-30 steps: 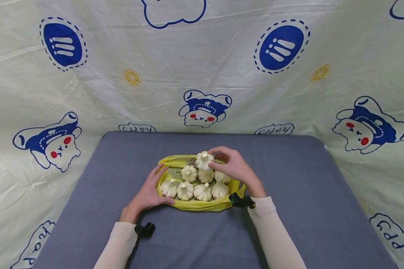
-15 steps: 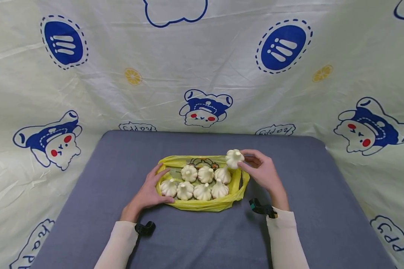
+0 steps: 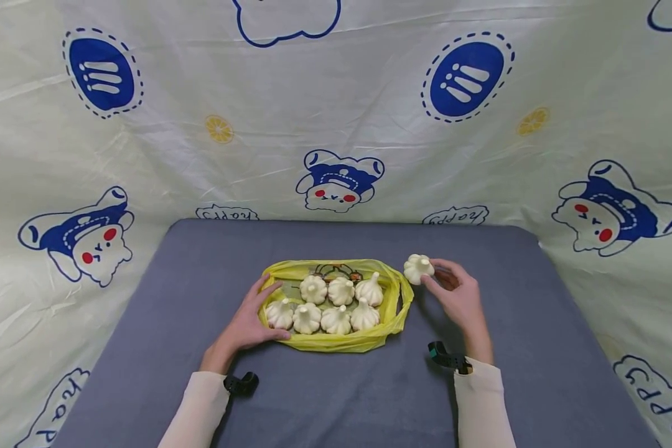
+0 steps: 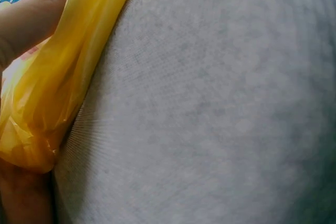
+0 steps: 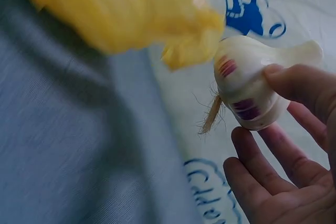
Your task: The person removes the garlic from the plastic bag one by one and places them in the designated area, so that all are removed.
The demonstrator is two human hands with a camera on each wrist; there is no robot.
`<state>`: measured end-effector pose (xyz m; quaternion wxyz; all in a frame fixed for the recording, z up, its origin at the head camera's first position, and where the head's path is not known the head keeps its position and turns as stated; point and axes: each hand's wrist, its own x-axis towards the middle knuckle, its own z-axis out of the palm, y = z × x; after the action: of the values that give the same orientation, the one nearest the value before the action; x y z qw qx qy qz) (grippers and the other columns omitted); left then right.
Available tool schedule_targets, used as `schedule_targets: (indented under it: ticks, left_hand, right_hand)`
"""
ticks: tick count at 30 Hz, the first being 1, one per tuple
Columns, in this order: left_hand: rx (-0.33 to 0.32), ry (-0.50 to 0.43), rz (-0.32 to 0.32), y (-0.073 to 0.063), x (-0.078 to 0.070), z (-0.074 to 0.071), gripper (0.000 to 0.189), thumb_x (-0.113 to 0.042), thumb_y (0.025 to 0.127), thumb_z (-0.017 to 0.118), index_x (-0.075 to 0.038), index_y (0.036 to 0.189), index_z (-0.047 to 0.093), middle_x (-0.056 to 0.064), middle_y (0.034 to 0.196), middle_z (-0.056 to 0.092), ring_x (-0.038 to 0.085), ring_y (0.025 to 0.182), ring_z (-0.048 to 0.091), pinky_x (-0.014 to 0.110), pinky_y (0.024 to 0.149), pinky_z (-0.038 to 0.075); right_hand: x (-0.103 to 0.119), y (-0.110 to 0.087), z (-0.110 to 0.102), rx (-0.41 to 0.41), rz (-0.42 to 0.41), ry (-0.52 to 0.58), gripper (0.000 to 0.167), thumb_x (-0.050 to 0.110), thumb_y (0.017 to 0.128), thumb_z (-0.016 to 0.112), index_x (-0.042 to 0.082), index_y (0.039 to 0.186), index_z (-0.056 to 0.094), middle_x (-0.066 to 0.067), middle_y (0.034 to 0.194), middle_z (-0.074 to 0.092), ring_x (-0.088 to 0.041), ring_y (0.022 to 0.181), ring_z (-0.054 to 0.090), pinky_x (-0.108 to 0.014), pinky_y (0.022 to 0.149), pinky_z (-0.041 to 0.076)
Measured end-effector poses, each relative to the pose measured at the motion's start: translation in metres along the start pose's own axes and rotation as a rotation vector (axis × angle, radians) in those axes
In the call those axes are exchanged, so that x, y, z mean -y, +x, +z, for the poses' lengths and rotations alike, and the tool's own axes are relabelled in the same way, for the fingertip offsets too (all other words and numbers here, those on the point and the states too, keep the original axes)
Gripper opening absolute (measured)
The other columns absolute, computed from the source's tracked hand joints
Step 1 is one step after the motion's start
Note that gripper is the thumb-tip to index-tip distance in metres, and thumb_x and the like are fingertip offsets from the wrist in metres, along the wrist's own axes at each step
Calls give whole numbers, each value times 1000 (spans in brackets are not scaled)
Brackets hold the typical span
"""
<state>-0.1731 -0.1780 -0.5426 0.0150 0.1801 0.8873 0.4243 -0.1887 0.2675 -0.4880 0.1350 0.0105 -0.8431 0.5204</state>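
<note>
My right hand (image 3: 462, 297) pinches a white garlic bulb (image 3: 419, 269) just right of the yellow plastic bag (image 3: 336, 343). In the right wrist view that garlic bulb (image 5: 249, 74) shows purple patches and a stub with fine roots, thumb on one side and fingers on the other. Two rows of white garlic bulbs (image 3: 336, 320) sit inside the bag, whose edges are folded down into a tray-like shape. My left hand (image 3: 249, 322) grips the bag's left end, thumb over the near rim and fingers over the far side. The left wrist view shows a thumb (image 4: 31, 22) hooked over the yellow rim.
Everything stands on a table with a grey-blue cloth (image 3: 325, 398). A pale printed curtain (image 3: 336, 87) hangs behind it and down both sides. The bag's handle loop (image 3: 406, 305) sticks out at its right end.
My right hand has lifted the garlic bulb from above the back row and carried it rightward past the bag's right end. My left hand has stayed on the bag.
</note>
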Motion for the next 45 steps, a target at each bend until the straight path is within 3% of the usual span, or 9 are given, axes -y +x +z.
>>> schedule_targets:
  ticks: [4,9,11,19,27,32,36,41,45]
  left_hand:
    - [0,-4,-16,-3,1,0,108,-42,68,96,-16,158,42,14,172,15,47,156,16,73,115,27]
    - [3,-11,-20,-1,1,1,108,-43,68,96,-17,158,42,12,173,14,45,156,15,72,116,25]
    - [-1,-21,-20,-1,0,0,108,-43,68,96,-17,158,43,12,172,15,45,156,16,72,116,25]
    - [0,-24,-9,0,-1,-1,106,-41,69,96,-15,158,43,13,172,16,46,156,16,73,116,25]
    - [2,-10,-2,-1,1,0,106,-42,70,95,-15,158,43,14,172,16,46,156,16,74,116,25]
    - [-2,-24,-18,-2,1,-1,106,-40,69,96,-15,158,42,14,172,15,46,156,15,74,116,25]
    - [-6,-29,-28,-3,1,-1,107,-39,68,96,-16,158,43,13,172,15,46,156,14,74,116,24]
    - [4,-28,-33,-4,1,-1,108,-40,68,96,-18,158,42,11,172,15,43,157,14,72,117,24]
    - [5,-23,-27,-3,1,0,108,-41,69,96,-17,159,42,11,172,15,43,157,14,73,117,25]
  right_hand:
    - [3,-7,-3,-11,43,-2,42,9,94,75,-3,133,64,-22,133,65,-8,112,63,-10,90,51]
    - [-17,-9,-5,-23,58,48,41,8,93,76,-4,130,64,-24,129,65,8,102,62,-6,83,51]
    - [-25,-8,-4,-23,63,72,41,9,93,77,-4,130,64,-25,129,64,7,101,62,-6,82,51]
    - [-7,-14,0,-25,91,82,40,2,93,74,-10,129,62,-27,129,63,0,104,64,-7,83,52]
    - [-25,-9,2,-16,72,70,42,8,93,76,-5,131,63,-26,132,63,-2,107,63,-7,84,51]
    - [-35,-3,-3,-64,58,-3,41,15,94,76,2,131,65,-20,133,64,-20,116,67,-4,83,49]
    - [-38,-2,-3,-7,41,-71,41,19,96,75,3,133,64,-21,134,61,-38,121,65,-3,83,47]
    - [-43,-2,1,65,17,-131,39,16,98,72,2,133,64,-23,136,60,-42,122,64,-28,93,57]
    - [-46,-2,3,82,9,-121,39,13,99,70,1,135,63,-24,140,60,-43,125,62,-54,99,53]
